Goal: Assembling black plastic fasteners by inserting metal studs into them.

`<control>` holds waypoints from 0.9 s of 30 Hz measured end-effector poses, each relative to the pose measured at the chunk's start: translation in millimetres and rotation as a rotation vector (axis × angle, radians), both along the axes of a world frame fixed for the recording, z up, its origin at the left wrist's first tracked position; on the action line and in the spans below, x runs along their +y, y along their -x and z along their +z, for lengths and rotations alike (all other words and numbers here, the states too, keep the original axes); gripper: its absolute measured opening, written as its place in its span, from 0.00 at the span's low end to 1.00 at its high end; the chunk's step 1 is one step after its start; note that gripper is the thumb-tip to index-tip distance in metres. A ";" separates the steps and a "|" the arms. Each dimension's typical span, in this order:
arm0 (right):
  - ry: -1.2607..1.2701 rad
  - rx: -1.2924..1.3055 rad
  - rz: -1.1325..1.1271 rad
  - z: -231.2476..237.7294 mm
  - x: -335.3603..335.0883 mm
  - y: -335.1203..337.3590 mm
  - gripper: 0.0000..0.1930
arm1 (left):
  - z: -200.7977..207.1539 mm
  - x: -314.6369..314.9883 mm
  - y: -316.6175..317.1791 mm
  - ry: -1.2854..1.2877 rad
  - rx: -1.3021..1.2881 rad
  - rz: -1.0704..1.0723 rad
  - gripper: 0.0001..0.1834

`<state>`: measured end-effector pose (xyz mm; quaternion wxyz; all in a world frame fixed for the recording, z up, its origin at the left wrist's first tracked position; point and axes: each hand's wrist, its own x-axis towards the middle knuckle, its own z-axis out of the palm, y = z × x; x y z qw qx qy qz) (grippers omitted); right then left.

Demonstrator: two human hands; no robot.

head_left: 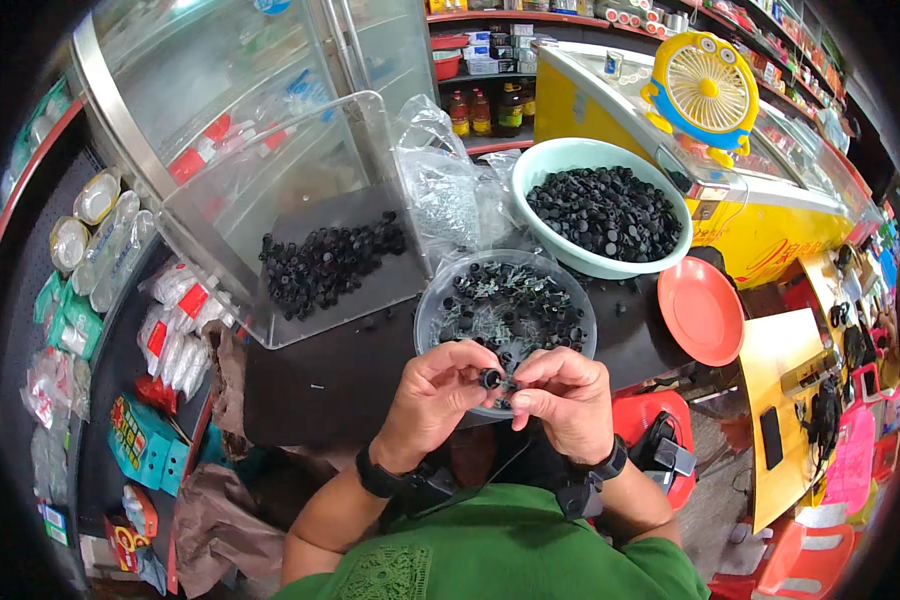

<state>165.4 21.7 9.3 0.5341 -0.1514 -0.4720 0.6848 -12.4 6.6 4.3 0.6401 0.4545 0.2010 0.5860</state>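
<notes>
Two hands meet above the dark desk (310,385): the left hand (435,385) pinches a small black plastic cap (490,378), and the right hand (565,390) grips a tiny part against it. Red-labelled clear packets (175,320) hang left of them. Three containers hold more caps: a clear plastic box (300,200), a round clear dish (430,310) and a pale green bowl (570,155). One orange plate (702,310) lies to the right.

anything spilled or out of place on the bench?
A few small black caps lie loose on the dark table between the clear round tray and the pale green bowl, outside every container. The clear plastic bin sits tipped, its caps heaped at the low end. Both hands, left hand and right hand, pinch one cap.
</notes>
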 end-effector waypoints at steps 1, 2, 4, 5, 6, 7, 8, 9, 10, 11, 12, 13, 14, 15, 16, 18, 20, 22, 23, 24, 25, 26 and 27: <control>0.001 0.007 -0.005 0.1 -1.3 0.4 0.08 | -0.8 0.7 -0.4 0.001 0.007 -0.005 0.11; 0.027 0.006 -0.008 0.9 -2.7 0.5 0.08 | -1.9 1.6 -0.8 -0.023 0.009 -0.001 0.11; 0.055 0.011 -0.018 1.1 -4.6 -0.8 0.07 | -0.6 1.7 -2.7 -0.045 0.016 -0.005 0.11; 0.059 0.002 -0.015 1.1 -4.8 -1.7 0.07 | 1.6 1.1 -4.2 -0.041 0.024 -0.001 0.11; 0.064 -0.007 -0.009 0.2 -4.7 -2.5 0.07 | 2.4 1.1 -5.4 -0.037 0.032 0.006 0.11; 0.066 -0.002 -0.013 -0.8 -5.0 -3.0 0.07 | 1.4 2.0 -5.3 -0.035 0.037 0.003 0.11; 0.075 0.001 -0.018 -1.8 -5.3 -3.4 0.06 | -0.4 3.2 -4.1 -0.070 0.057 -0.005 0.12; 0.083 0.002 -0.024 -1.9 -5.8 -4.3 0.06 | -1.3 4.1 -3.8 -0.105 0.074 -0.014 0.13; 0.084 0.004 -0.027 -1.5 -6.1 -5.3 0.06 | -1.3 4.7 -4.0 -0.104 0.076 -0.017 0.13; 0.083 -0.007 -0.033 -0.7 -6.2 -6.2 0.06 | -1.1 5.2 -4.3 -0.122 0.100 -0.012 0.13; 0.082 -0.019 -0.037 -0.3 -6.0 -6.7 0.06 | -1.3 5.7 -4.2 -0.140 0.123 -0.006 0.12; 0.082 -0.017 -0.037 -0.3 -5.8 -7.2 0.06 | -1.8 6.3 -4.2 -0.139 0.125 -0.006 0.12; 0.088 -0.026 -0.040 -0.2 -5.7 -7.9 0.06 | -2.3 6.9 -4.1 -0.164 0.163 0.014 0.12; 0.094 -0.035 -0.044 -0.2 -5.7 -8.8 0.05 | -2.5 7.4 -4.4 -0.188 0.200 0.033 0.12; 0.095 -0.034 -0.045 0.1 -5.7 -9.5 0.05 | -1.0 7.1 -5.2 -0.187 0.201 0.031 0.12; 0.118 -0.055 -0.056 0.6 -5.6 -10.7 0.05 | 3.2 5.5 -7.2 -0.135 0.192 0.028 0.11; 0.121 -0.048 -0.055 0.4 -5.5 -11.3 0.04 | 1.8 5.4 -7.5 -0.117 0.187 0.022 0.11; 0.123 -0.041 -0.050 0.5 -5.5 -11.0 0.04 | 0.6 5.5 -7.0 -0.100 0.182 0.019 0.11; 0.132 -0.045 -0.048 0.6 -5.6 -11.0 0.04 | 0.2 5.9 -6.9 -0.105 0.178 0.015 0.11; 0.141 -0.049 -0.046 0.6 -5.8 -11.1 0.04 | 0.0 5.9 -6.8 -0.110 0.174 0.010 0.11; 0.142 -0.049 -0.045 0.3 -5.7 -11.1 0.04 | 0.1 5.7 -6.7 -0.109 0.174 0.011 0.11; 0.137 -0.049 -0.045 -0.4 -5.4 -11.2 0.04 | 0.4 5.5 -6.5 -0.115 0.189 0.016 0.11; 0.132 -0.049 -0.046 -0.8 -5.2 -11.3 0.04 | 0.7 5.4 -6.4 -0.122 0.203 0.021 0.11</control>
